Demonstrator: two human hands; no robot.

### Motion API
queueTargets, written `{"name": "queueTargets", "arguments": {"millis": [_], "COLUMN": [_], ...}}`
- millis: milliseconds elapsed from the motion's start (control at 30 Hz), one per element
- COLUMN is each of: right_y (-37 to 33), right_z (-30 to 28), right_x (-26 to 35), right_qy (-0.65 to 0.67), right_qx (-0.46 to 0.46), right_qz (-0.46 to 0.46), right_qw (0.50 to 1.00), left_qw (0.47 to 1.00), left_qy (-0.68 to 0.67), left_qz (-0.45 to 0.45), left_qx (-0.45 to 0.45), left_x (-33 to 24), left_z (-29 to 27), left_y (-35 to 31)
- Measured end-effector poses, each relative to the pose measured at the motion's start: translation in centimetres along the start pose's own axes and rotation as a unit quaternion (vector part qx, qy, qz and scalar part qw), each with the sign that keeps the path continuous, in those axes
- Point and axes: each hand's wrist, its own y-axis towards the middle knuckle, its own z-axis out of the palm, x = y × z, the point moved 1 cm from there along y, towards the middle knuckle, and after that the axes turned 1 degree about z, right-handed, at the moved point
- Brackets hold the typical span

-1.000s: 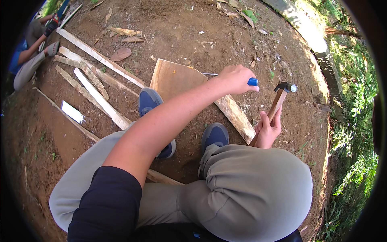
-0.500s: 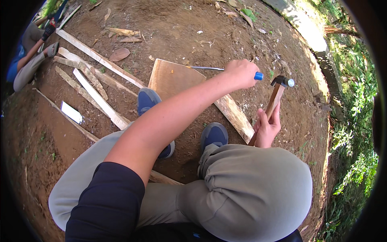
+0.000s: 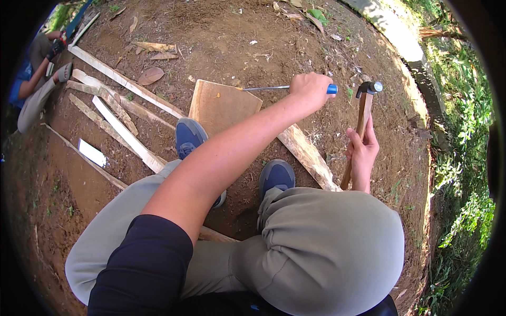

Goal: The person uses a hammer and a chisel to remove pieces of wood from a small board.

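Gripping the blue tool (image 3: 331, 89) in my left hand (image 3: 310, 89), hammer (image 3: 363, 115) in my right hand (image 3: 363, 154), I should hold the tool still.

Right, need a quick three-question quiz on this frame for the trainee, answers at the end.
1. Which hand holds the hammer?
2. What colour is the handle end poking out of the left hand? (A) red (B) blue (C) yellow
3. True or false: the hammer is touching that handle end.

Key:
1. The right hand.
2. B.
3. False; a gap shows between them.
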Motion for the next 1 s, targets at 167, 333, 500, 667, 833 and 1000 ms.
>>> {"name": "queueTargets", "arguments": {"millis": [167,333,500,667,833,1000], "right_y": [0.5,0.7,1.2,0.8,0.7,0.4], "right_z": [-0.5,0.1,1.5,2.2,1.1,0.4], "right_x": [-0.5,0.3,0.4,0.7,0.5,0.7], "right_qy": [-0.018,-0.018,-0.001,0.023,0.04,0.065], "right_qx": [0.011,0.02,0.039,0.038,0.028,0.002], "right_qz": [-0.021,-0.018,-0.014,-0.002,0.006,0.009], "right_qw": [1.0,0.999,0.999,0.999,0.999,0.998], "left_qw": [0.998,0.991,0.99,0.985,0.994,0.984], "left_qy": [-0.02,-0.056,-0.052,-0.085,-0.093,-0.171], "left_qz": [-0.024,-0.062,-0.054,0.022,0.048,0.047], "left_qx": [-0.058,-0.1,-0.118,-0.149,-0.027,0.004], "left_x": [0.7,1.3,1.8,2.2,1.7,0.9], "left_z": [-0.8,-2.7,-2.6,-0.6,-0.8,-0.4], "left_y": [1.2,2.1,2.5,1.5,0.4,-0.1]}}
